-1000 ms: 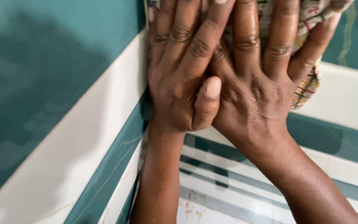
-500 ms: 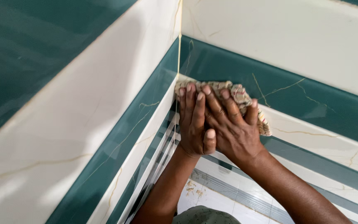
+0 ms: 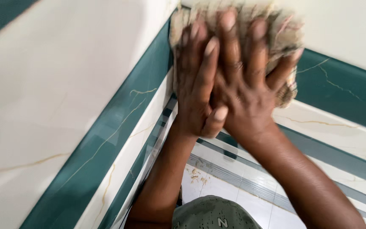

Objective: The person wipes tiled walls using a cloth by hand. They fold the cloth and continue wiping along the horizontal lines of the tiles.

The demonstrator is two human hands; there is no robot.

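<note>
Both hands pressed a crumpled beige cloth with faint checked stripes (image 3: 282, 40) flat against the corner where two tiled walls met, in the upper centre of the frame. Motion blur softened the fingers and the cloth, so the weave and pattern were hard to read. Most of the cloth lay hidden under the hands; its top edge was cut off by the upper border of the frame, and only its right fringe showed clearly, hanging past the fingers toward the teal band. Its long axis appeared to run roughly left to right across the corner, though the bunching made that uncertain.

The left hand (image 3: 195, 93) lay with fingers spread and straight, palm down on the cloth, thumb tucked toward the other hand. The right hand (image 3: 244, 95) overlapped it, fingers splayed over the cloth, pinning rather than clenching it.

The glossy cream and teal striped wall tiles with thin gold veins (image 3: 106, 140) filled the left and right of the frame. Below, a pale tiled floor with grey strips (image 3: 234, 186) showed small brownish specks (image 3: 195, 176). A grey-green patterned garment (image 3: 210, 216) was cut off at the bottom edge.
</note>
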